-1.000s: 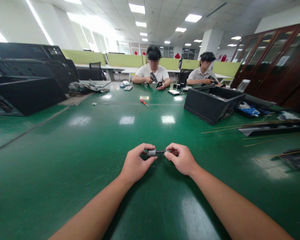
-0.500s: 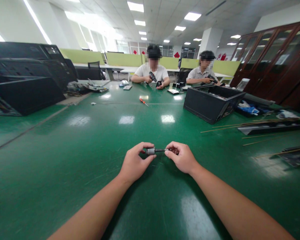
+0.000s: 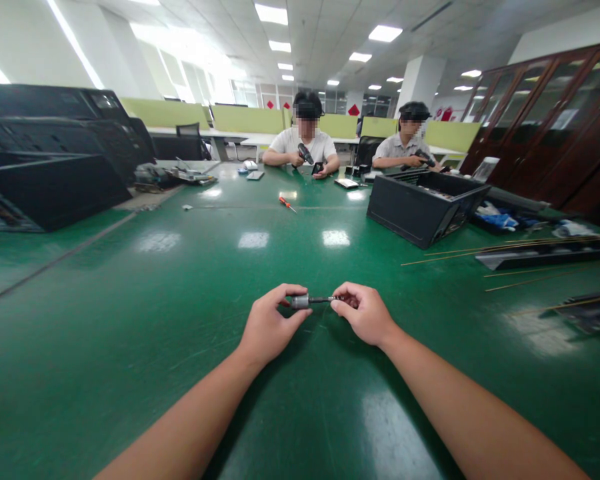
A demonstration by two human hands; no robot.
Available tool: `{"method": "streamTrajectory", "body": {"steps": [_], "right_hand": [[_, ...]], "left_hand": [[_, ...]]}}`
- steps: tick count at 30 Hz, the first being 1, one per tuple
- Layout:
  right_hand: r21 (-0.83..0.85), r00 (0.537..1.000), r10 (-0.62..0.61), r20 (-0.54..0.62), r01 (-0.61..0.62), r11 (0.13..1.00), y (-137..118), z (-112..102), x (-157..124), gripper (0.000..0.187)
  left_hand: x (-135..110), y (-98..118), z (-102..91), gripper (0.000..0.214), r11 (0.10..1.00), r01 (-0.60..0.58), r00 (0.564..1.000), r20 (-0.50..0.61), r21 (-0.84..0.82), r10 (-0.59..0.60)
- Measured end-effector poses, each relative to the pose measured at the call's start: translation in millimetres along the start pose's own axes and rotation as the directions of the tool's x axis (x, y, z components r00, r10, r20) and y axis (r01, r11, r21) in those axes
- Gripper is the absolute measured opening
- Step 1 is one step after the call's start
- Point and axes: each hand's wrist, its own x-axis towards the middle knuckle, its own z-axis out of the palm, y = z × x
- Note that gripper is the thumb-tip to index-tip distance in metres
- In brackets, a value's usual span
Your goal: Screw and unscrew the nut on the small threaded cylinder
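Observation:
Between my two hands, low over the green table, a small grey metal cylinder [image 3: 301,302] lies sideways with a thin dark shaft [image 3: 320,300] sticking out of its right end. It resembles a small motor, but its exact kind is not clear. My left hand [image 3: 271,322] pinches the cylinder between thumb and fingers, hiding its left end. On the other side, my right hand [image 3: 364,312] has its thumb and fingertips closed on the far end of the shaft, where a bit of shiny metal shows. The curled fingers cover the rest of that end.
An orange-handled screwdriver [image 3: 286,203] lies farther out on the green table [image 3: 190,280]. A black computer case [image 3: 405,210] stands right, near thin brass-coloured rods [image 3: 455,257]. More cases [image 3: 60,190] are stacked left. Across the table, two people [image 3: 303,143] hold power drills.

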Motion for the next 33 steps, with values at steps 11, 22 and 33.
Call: {"method": "streamTrajectory", "body": {"steps": [11,22,33], "right_hand": [[0.007,1.000,-0.001,-0.014,0.001,1.000,1,-2,1,0.012],[0.019,1.000,0.013,-0.013,-0.013,1.000,7,-5,3,0.012],[0.215,0.992,0.119,-0.031,-0.110,0.971,16,-5,12,0.044]], "left_hand": [[0,-2,0.3,0.027,1.000,0.014,1.000,-0.006,0.009,-0.014],[0,1,-0.6,0.026,0.999,0.041,0.999,-0.012,0.002,-0.041],[6,-4,-1.8,0.044,0.975,0.209,0.964,-0.148,-0.077,-0.219]]}}
